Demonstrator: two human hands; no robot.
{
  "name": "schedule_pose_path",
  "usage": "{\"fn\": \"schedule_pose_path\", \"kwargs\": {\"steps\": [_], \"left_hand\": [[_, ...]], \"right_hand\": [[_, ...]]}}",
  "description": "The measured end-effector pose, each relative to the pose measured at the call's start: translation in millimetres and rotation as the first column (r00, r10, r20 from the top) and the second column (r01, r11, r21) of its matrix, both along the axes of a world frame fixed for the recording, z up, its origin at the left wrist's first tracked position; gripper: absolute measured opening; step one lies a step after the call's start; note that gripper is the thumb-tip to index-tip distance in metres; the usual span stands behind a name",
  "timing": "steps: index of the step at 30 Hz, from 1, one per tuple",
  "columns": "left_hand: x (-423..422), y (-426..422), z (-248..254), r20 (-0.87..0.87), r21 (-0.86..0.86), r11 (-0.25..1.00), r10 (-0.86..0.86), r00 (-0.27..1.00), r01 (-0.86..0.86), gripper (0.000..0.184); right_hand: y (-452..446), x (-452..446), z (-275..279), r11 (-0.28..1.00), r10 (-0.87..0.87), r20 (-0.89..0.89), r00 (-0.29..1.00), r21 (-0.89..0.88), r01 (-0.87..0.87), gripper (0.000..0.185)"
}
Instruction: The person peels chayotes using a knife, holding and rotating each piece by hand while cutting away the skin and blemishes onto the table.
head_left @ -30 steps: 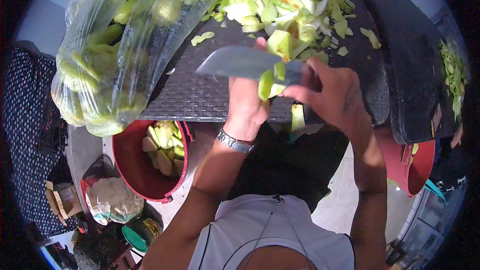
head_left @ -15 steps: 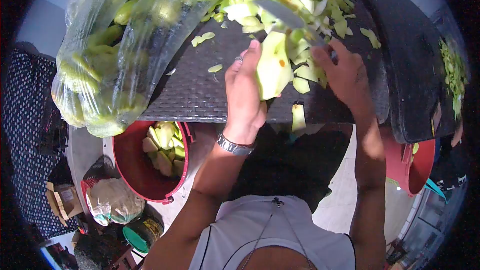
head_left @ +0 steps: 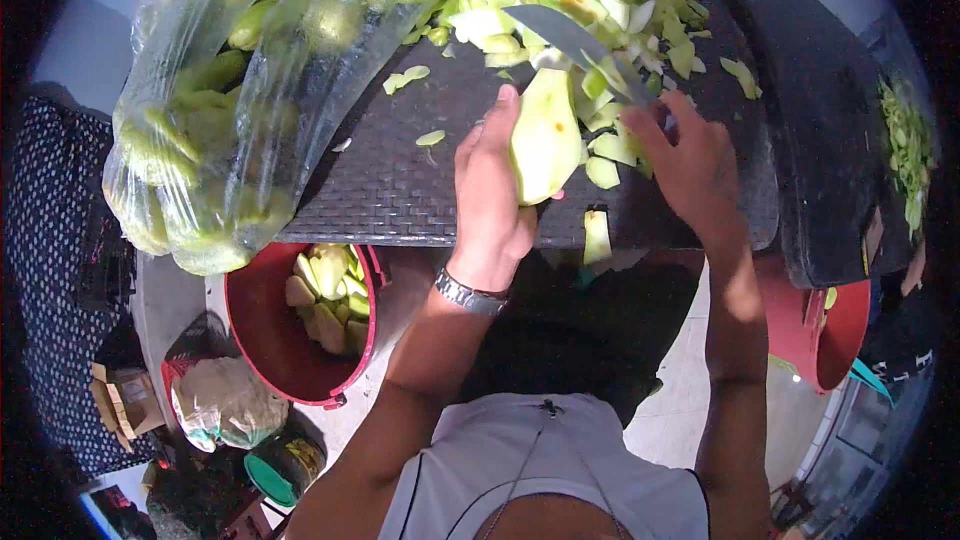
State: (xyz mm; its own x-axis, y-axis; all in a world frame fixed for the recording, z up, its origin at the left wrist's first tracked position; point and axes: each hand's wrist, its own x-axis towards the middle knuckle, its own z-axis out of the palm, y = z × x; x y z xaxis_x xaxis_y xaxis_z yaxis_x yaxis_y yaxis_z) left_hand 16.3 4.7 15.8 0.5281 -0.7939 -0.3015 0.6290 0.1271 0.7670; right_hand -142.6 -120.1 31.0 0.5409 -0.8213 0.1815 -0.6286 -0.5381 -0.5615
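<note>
A pale green peeled chayote [head_left: 545,138] sits in my left hand [head_left: 488,175], with the fingers wrapped around its left side and underneath. My right hand [head_left: 690,160] grips a knife [head_left: 562,32], whose broad blade points up and left just above the chayote's top end. A strip of green peel [head_left: 603,78] clings to the blade near the handle. The handle is mostly hidden inside my fist. Past the blade lies a heap of peels and offcuts [head_left: 620,0]. A few loose peel pieces [head_left: 603,172] lie between the chayote and my right hand.
A clear plastic bag of chayotes [head_left: 200,160] hangs over the left side of the dark woven table [head_left: 400,205]. Below it, a red bucket [head_left: 290,360] holds several peeled pieces. Another red bucket [head_left: 845,335] stands at right. One peel strip [head_left: 597,235] overhangs the front edge.
The knife has lifted slightly away from the chayote, and my right hand has shifted a little right and down. My left hand still holds the chayote, tilted slightly differently.
</note>
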Motion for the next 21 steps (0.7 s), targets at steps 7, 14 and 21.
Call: {"fn": "schedule_pose_path", "kwargs": {"steps": [7,14,21], "left_hand": [[-6.6,-2.3,-16.8,0.128,-0.040,0.996,0.088,0.988,-0.083,0.029],[5.2,-2.3,-4.2,-0.141,-0.086,0.996,-0.024,0.990,0.012,0.038],[-6.1,1.9,-22.4,-0.431,-0.344,0.935,-0.234,0.872,0.081,0.048]], "right_hand": [[27.7,8.2,11.6,0.986,0.143,-0.056,0.988,0.098,-0.137,0.050],[2.3,-0.8,-3.1,0.999,0.028,0.012,1.000,0.021,-0.028,0.055],[44.7,-3.5,2.2,0.918,0.395,0.152,0.906,-0.034,-0.394,0.058]]}}
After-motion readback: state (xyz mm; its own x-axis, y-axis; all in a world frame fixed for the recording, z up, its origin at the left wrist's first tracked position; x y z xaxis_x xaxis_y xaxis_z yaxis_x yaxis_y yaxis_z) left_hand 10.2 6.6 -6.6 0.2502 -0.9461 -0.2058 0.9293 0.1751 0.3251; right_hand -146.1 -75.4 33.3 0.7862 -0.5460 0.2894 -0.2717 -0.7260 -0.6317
